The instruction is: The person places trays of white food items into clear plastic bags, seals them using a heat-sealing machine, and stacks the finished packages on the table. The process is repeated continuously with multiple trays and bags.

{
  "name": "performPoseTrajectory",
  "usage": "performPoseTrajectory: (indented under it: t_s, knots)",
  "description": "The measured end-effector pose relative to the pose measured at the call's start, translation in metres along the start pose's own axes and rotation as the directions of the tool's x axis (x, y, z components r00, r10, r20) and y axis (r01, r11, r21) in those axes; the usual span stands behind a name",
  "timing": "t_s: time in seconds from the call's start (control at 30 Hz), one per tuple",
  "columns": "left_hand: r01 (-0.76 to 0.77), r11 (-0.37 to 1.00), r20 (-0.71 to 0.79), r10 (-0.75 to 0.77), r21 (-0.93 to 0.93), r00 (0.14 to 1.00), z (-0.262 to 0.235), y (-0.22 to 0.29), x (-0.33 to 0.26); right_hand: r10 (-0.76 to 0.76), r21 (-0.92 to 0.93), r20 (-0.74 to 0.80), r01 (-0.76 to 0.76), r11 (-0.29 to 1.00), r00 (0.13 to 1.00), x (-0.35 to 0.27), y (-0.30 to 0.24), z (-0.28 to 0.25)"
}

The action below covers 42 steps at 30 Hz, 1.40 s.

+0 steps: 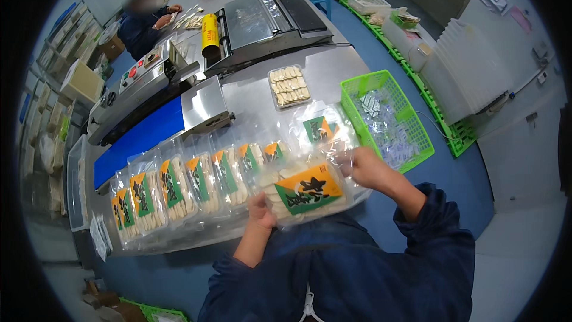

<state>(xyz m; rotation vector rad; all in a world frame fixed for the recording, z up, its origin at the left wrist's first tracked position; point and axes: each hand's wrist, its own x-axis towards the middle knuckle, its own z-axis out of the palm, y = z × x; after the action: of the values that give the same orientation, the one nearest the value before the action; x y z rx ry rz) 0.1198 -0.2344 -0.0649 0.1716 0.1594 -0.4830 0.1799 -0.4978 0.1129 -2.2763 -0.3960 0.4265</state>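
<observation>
There are two hands (262, 212) (364, 168) on one held bag (307, 195), about eight lined-up bags (174, 186) and one yellow roll (210, 34).

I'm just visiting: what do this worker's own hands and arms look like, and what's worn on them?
The left hand and right hand are ungloved. The left sleeve and right sleeve are dark navy, loose and creased, leaving part of each forearm bare; the right cuff looks gathered. They belong to a matching navy top with a silvery front zip pull.
</observation>
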Motion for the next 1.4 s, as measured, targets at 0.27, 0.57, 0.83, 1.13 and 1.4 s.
performPoseTrajectory:
  t_s: [0.27,0.57,0.83,1.13,1.4]
  knots:
    - [-0.008,1.0,-0.03,0.008,-0.001,1.0,-0.004,-0.011,-0.01,0.104,0.427,0.356,-0.261,0.866,0.929,0.035,0.03,-0.067]
    - [-0.082,0.994,-0.354,0.101,0.069,0.93,0.011,0.002,-0.035,0.238,-0.42,-0.605,-0.558,0.716,0.76,0.168,0.28,-0.038]
    - [-0.321,0.929,-0.277,0.363,0.185,0.89,0.022,-0.002,-0.04,0.4,0.265,-0.469,-0.306,0.914,0.787,0.151,0.277,-0.09]
    - [-0.193,0.98,-0.221,0.178,-0.048,0.959,0.043,-0.004,-0.018,0.161,0.205,0.244,-0.213,0.955,0.956,0.094,0.014,-0.017]
    - [-0.245,0.969,-0.212,0.237,-0.01,0.948,0.039,-0.006,-0.034,-0.088,0.526,0.033,0.057,0.848,0.996,0.109,0.015,0.013]
